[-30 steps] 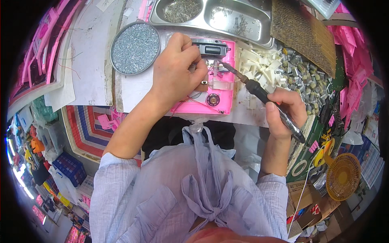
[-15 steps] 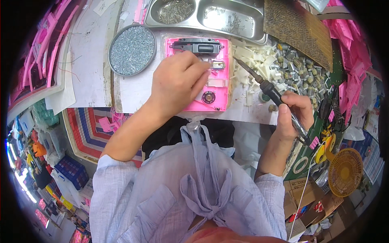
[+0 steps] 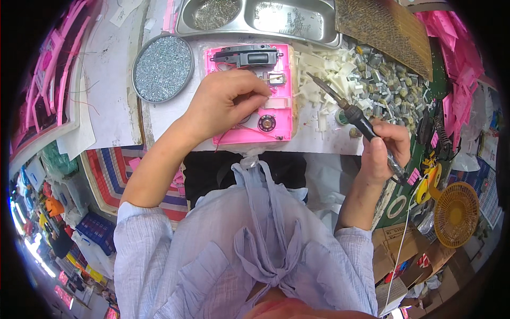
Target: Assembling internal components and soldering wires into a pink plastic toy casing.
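Note:
A pink plastic case [image 3: 252, 135] lies open on the white table in front of me. It holds a black module [image 3: 249, 57] along its far side, a small metal-framed part [image 3: 276, 79], a pale rectangular piece [image 3: 275, 103] and a round black speaker [image 3: 266, 123]. My left hand [image 3: 226, 98] reaches over the case's left half with thumb and fingers pinched together; whatever they hold is hidden. In my right hand [image 3: 388, 149] is a soldering iron [image 3: 357, 116] with a dark handle. Its metal tip points up and left, above the white parts beside the case.
A round dish of small silvery screws [image 3: 163, 68] stands left of the case. Beyond it sits a steel compartment tray [image 3: 260, 37] with small metal parts. White plastic pieces [image 3: 319, 114] and small motors [image 3: 390, 80] are heaped to the right, near a brown board [image 3: 385, 32].
My left hand has shifted toward the near side of the case, its fingers still pinched. The view has moved slightly, and red wires now show below the black module. The soldering iron stays nearly still.

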